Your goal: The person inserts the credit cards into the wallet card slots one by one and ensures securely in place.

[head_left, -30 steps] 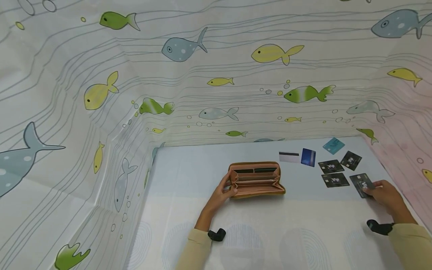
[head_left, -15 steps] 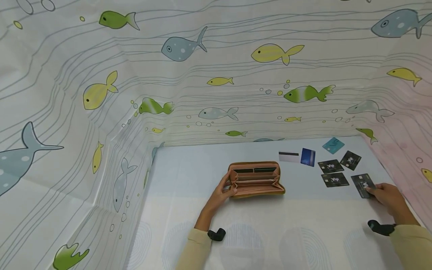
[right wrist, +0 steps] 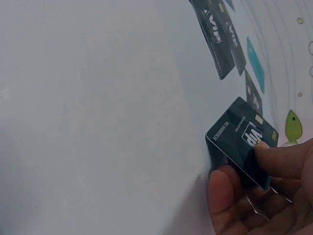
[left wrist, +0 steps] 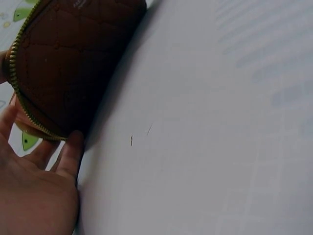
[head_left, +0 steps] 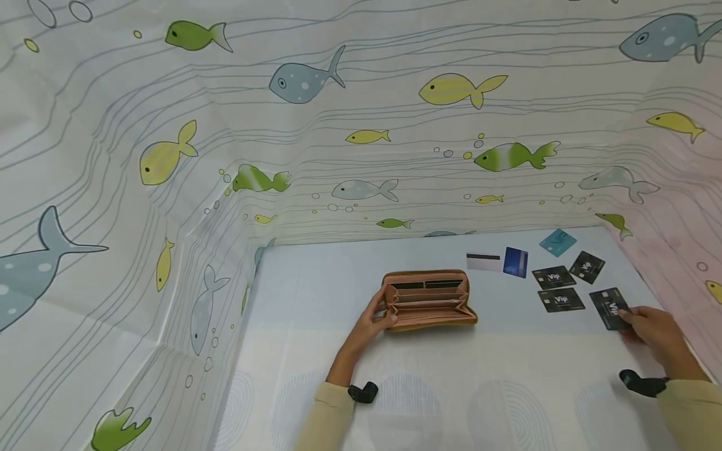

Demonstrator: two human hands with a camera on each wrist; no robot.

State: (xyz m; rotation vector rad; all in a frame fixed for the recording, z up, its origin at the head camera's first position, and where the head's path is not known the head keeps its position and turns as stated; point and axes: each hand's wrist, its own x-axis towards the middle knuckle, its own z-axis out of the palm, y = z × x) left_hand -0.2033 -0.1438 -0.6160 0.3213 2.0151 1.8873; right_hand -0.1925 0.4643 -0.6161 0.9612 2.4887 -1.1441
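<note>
My left hand [head_left: 366, 322] holds the left end of an unzipped wallet [head_left: 431, 324], which stands with its pinkish-tan compartments spread. Dark cards show in the wallet's back slots. The left wrist view gives the wallet's brown quilted outside [left wrist: 68, 63] and gold zip, with fingers at its edge. Over on the right, my right hand [head_left: 657, 332] pinches a black VIP card [head_left: 609, 307] between thumb and fingers. In the right wrist view the thumb lies on top of that card [right wrist: 239, 134], tilted and partly lifted off the table, fingers beneath.
Several black VIP cards [head_left: 561, 300] lie left of and behind the held card. A teal card [head_left: 558, 243], a blue card [head_left: 515, 262] and a white card with a dark stripe [head_left: 482, 265] lie farther back. Fish-patterned sheeting [head_left: 316, 213] rises behind the table.
My right hand has shifted slightly to the right with the black VIP card. The left hand and wallet have stayed in place.
</note>
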